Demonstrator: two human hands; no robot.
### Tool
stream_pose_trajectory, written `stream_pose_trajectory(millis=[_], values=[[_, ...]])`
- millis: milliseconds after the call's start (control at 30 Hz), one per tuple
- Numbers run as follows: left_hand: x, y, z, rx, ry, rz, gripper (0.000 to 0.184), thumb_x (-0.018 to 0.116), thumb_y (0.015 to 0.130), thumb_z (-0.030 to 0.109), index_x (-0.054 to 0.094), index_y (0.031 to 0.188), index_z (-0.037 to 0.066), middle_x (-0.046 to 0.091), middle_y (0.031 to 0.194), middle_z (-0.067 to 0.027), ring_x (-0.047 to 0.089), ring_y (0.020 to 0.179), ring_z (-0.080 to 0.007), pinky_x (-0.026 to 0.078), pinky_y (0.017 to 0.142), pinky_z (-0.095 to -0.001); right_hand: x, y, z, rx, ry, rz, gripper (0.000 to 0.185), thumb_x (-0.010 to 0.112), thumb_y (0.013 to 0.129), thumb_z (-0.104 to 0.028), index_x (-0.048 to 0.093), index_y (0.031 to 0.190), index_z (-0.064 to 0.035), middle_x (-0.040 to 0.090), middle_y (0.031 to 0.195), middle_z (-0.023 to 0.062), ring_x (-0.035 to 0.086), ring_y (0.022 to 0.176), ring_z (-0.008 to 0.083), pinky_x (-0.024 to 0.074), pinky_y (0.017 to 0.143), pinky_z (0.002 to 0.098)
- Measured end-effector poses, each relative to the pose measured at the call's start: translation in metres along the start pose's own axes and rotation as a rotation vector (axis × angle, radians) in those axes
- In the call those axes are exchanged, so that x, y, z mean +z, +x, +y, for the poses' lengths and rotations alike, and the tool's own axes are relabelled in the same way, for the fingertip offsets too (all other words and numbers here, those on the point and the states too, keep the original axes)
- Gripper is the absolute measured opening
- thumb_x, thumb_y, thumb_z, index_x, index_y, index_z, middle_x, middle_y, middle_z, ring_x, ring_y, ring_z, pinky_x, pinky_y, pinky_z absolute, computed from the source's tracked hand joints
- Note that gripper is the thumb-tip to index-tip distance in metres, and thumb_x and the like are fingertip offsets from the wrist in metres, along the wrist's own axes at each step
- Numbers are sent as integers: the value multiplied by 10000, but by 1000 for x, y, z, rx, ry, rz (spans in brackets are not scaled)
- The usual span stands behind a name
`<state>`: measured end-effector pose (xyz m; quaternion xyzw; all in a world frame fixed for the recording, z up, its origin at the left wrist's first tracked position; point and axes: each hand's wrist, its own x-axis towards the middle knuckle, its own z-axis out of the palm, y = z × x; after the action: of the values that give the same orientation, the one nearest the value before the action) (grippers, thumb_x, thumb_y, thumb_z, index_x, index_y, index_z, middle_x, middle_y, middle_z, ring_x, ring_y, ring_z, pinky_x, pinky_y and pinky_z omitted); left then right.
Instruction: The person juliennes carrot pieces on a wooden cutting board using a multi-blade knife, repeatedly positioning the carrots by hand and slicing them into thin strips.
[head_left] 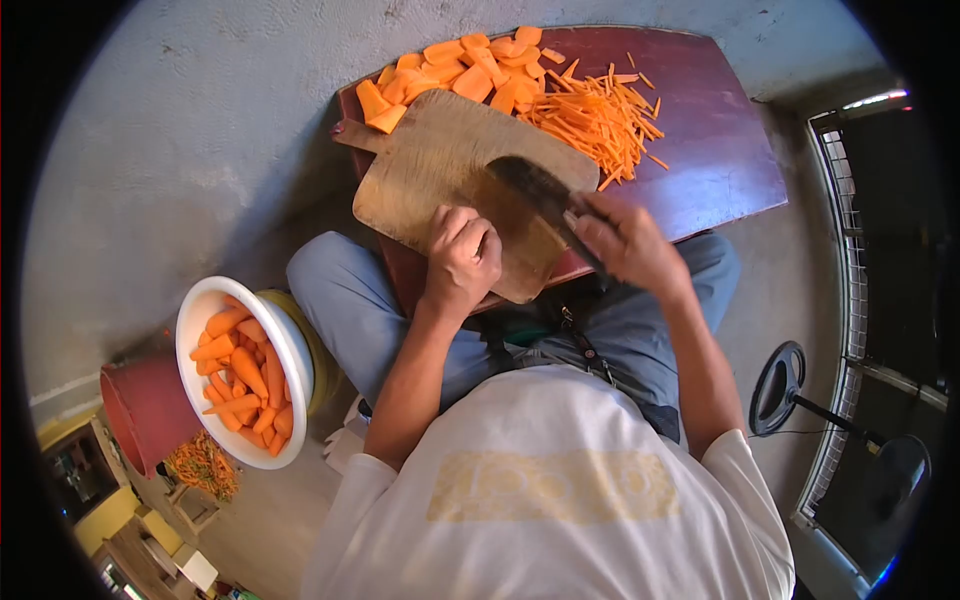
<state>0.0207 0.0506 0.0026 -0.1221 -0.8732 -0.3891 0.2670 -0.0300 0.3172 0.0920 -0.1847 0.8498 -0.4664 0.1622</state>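
Observation:
A wooden cutting board (430, 160) lies tilted on the dark red table. My left hand (464, 250) rests at the board's near edge with its fingers curled in; whatever they may hold is hidden. My right hand (625, 240) grips a dark, broad-bladed knife (535, 190), its blade over the right part of the board. Behind the board's far edge are flat carrot slices (472, 82). To their right, thin carrot strips (600, 120) form a loose heap on the table.
The table (715, 130) stands against the wall. At lower left, a white basin (190, 340) holds peeled carrots (248, 372), with a red container (145, 420) beside it. A pile of shreds (203, 465) is behind. A round-based stand (778, 388) is at right.

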Motion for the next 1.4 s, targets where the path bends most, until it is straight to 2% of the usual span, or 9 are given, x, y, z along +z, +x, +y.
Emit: stream_pose_trajectory(millis=[133,400,667,867,1000,1167,1233,1367,1400], values=[[-1,9,3,-5,16,-47,81,764,906,-35,710,886,22,674,971,-138,629,923,-374,535,870,-507,-56,41,43,136,160,73,319,658,1148,-189,739,1388,4,630,750,0,545,526,55,460,494,298],[3,78,-6,-54,99,-158,269,835,954,120,780,1198,21,719,1094,-164,670,1083,-400,532,1015,-515,-41,36,58,-35,415,429,378,678,1143,-253,725,1401,19,615,744,-19,546,546,60,426,493,272],[55,195,-96,-217,560,-279,505,835,938,144,714,1415,32,702,1341,-193,574,1386,-420,400,1138,-712,-27,27,75,-82,715,457,388,677,1153,-304,725,1319,43,602,685,-28,517,501,48,384,465,250],[61,201,-105,-178,488,-225,522,807,923,75,724,1436,18,738,1266,-201,691,1237,-395,459,1095,-652,-28,24,62,-33,616,368,345,682,1157,-291,717,1265,34,600,708,-36,515,513,41,404,486,250],[49,197,-99,-354,58,-68,473,815,907,6,771,1378,-2,709,1025,-146,704,940,-302,564,881,-458,-27,19,48,19,533,301,340,696,1162,-273,708,1310,33,597,750,-43,501,555,31,411,512,248],[33,116,-45,-498,-314,50,452,836,932,9,778,1380,-4,542,801,-55,569,733,-167,540,737,-339,-17,-5,30,-40,303,212,428,721,1117,-168,665,1473,62,747,973,98,699,805,184,592,759,358],[28,70,-27,-495,-193,-16,466,834,949,28,760,1407,-15,552,806,-60,576,734,-173,540,735,-355,-6,-17,17,-186,178,242,436,726,1127,-173,657,1488,61,697,947,49,638,829,145,570,773,351],[-5,34,37,-634,-144,-82,524,844,961,70,719,1462,-20,607,846,-79,615,781,-224,549,768,-402,1,-36,-13,-21,168,68,448,711,1109,-115,637,1507,78,806,1115,204,767,945,284,595,873,421],[-12,28,28,-540,-35,-135,588,869,946,111,693,1495,-3,664,1006,-140,673,955,-329,562,881,-454,5,-36,-20,-8,238,31,443,690,1117,-95,622,1517,82,814,1144,265,814,968,335,611,878,430]])
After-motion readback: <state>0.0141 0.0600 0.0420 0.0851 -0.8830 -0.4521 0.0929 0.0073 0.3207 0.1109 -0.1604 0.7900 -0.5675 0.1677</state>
